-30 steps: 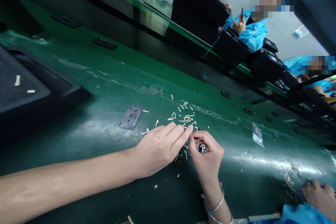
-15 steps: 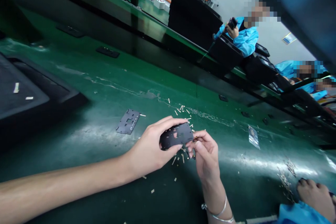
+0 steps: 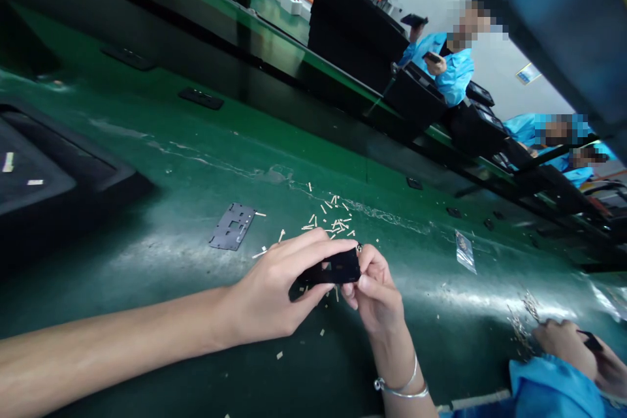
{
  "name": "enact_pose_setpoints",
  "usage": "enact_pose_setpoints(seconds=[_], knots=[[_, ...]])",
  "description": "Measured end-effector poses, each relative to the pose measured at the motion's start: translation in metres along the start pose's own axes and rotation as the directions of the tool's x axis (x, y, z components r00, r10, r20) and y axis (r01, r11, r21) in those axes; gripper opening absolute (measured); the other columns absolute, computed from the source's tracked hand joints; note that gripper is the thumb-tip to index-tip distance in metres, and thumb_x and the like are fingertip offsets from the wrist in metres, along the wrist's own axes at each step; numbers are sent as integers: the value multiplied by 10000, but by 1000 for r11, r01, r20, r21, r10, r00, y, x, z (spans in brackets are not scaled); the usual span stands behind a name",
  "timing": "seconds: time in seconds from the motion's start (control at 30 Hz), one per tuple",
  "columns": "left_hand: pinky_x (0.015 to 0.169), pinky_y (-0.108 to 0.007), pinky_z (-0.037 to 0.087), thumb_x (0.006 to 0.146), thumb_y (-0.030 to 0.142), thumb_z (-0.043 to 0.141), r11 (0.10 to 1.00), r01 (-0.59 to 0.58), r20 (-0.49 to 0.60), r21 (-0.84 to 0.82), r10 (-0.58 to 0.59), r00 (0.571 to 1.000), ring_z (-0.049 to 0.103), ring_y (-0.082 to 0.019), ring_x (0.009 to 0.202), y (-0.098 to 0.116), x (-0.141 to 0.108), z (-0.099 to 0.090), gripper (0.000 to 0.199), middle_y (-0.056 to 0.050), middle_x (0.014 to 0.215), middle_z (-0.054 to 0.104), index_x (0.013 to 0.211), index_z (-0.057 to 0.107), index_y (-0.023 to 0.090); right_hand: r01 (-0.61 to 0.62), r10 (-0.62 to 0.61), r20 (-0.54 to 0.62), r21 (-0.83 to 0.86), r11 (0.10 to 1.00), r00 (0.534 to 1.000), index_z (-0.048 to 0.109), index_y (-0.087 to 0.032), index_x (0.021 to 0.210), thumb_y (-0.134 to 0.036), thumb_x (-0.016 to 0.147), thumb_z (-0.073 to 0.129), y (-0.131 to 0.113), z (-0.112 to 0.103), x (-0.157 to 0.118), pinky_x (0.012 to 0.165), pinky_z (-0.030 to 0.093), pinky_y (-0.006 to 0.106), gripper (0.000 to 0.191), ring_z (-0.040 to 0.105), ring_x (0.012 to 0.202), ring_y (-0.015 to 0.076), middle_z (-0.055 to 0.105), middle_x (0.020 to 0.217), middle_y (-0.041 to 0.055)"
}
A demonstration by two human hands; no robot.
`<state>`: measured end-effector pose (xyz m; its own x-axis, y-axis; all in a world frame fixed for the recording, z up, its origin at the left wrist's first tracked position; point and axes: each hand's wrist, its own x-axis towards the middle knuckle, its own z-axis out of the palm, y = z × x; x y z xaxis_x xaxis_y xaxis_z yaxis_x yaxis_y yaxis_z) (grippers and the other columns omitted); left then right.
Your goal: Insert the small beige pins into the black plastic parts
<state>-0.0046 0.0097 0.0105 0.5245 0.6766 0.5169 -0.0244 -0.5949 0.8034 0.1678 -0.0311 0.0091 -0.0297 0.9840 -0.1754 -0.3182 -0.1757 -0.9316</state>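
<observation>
My left hand (image 3: 281,281) is wrapped round a thin black plastic plate (image 3: 343,266) with small cutouts, gripping it by its long edges. At the plate's right end, the thumb and forefinger of my right hand (image 3: 377,284) pinch its edge; a tiny shiny bit shows above that corner, too small to name. A bracelet circles my right wrist. Short pale strips (image 3: 337,225) lie scattered on the green bench just beyond my hands. Left of them, a similar dark plate (image 3: 233,226) with cutouts lies flat, one pale strip at its corner.
Black trays (image 3: 59,170) stand at the left, two pale strips on top. A clear plastic bag (image 3: 465,251) lies to the right. A co-worker's hands (image 3: 568,343) hold a dark piece beside another strip pile (image 3: 519,320). Across the bench, people in blue work near stacked black trays (image 3: 353,29).
The plate has tilted in my hands and looks darker. My right fingers have shifted up along its end. More strips show behind it. The neighbouring co-worker's hands now show a dark piece.
</observation>
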Motion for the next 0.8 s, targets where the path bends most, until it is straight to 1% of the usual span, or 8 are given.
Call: enact_pose_setpoints(seconds=[0.1, 0.2, 0.27, 0.33, 0.47, 0.67, 0.73, 0.8], knots=[[686, -256, 461, 782, 57, 528, 999, 25, 75, -47, -22, 997, 520, -135, 789, 1, 1, -1, 439, -37, 889, 548, 1195, 466, 193, -63, 64, 47, -18, 998, 997, 459, -194, 565, -414, 471, 796, -2, -4, -1, 276, 284, 157, 413, 430, 319, 68, 539, 468, -52], [680, -258, 467, 759, 66, 562, 992, 92, 173, -87, -76, 982, 522, -140, 785, 1, 3, -1, 453, -26, 874, 552, 1181, 491, 213, -92, 94, 113, -24, 995, 989, 483, -184, 547, -391, 424, 824, -5, -6, -1, 268, 288, 153, 417, 462, 318, 76, 565, 469, -37], [664, -254, 466, 751, 71, 574, 989, 110, 208, -101, -87, 974, 521, -138, 768, 0, 4, -1, 455, -22, 867, 552, 1176, 505, 221, -100, 102, 149, -21, 995, 984, 505, -178, 547, -378, 412, 830, -7, -6, -2, 270, 298, 154, 405, 479, 322, 82, 582, 476, -26], [654, -246, 461, 752, 63, 572, 988, 108, 217, -108, -83, 973, 517, -131, 750, 0, 6, -1, 458, -18, 855, 549, 1177, 509, 221, -110, 114, 162, -32, 993, 980, 522, -170, 554, -374, 417, 827, -8, -6, -2, 280, 308, 153, 392, 486, 325, 81, 604, 489, -12], [706, -250, 458, 761, 16, 539, 989, 77, 227, -129, -46, 973, 521, -130, 788, 0, 7, -3, 508, -19, 873, 556, 1217, 478, 230, -136, 142, 143, -51, 989, 979, 528, -162, 588, -391, 525, 773, -9, -7, -2, 305, 327, 153, 342, 480, 317, 76, 626, 482, 7], [723, -261, 462, 790, 26, 503, 988, 56, 213, -142, -25, 977, 529, -134, 810, 2, 4, -3, 516, -25, 904, 568, 1253, 440, 244, -124, 125, 24, -25, 992, 992, 527, -170, 545, -475, 641, 663, -4, -7, -2, 299, 355, 188, 347, 501, 325, 108, 574, 446, -3], [723, -261, 463, 790, 28, 500, 988, 65, 200, -139, -36, 979, 532, -136, 819, 1, 3, -2, 513, -28, 915, 571, 1252, 442, 242, -117, 117, 24, -8, 993, 993, 537, -175, 564, -516, 630, 655, -4, -7, -1, 292, 353, 195, 367, 496, 319, 112, 553, 441, -14], [704, -260, 467, 778, 45, 518, 991, 84, 186, -108, -63, 980, 537, -141, 810, -1, 4, -1, 488, -31, 910, 575, 1225, 472, 234, -96, 98, 46, -38, 995, 994, 529, -181, 579, -499, 549, 719, -3, -6, 0, 299, 350, 195, 372, 497, 323, 113, 561, 457, -21]])
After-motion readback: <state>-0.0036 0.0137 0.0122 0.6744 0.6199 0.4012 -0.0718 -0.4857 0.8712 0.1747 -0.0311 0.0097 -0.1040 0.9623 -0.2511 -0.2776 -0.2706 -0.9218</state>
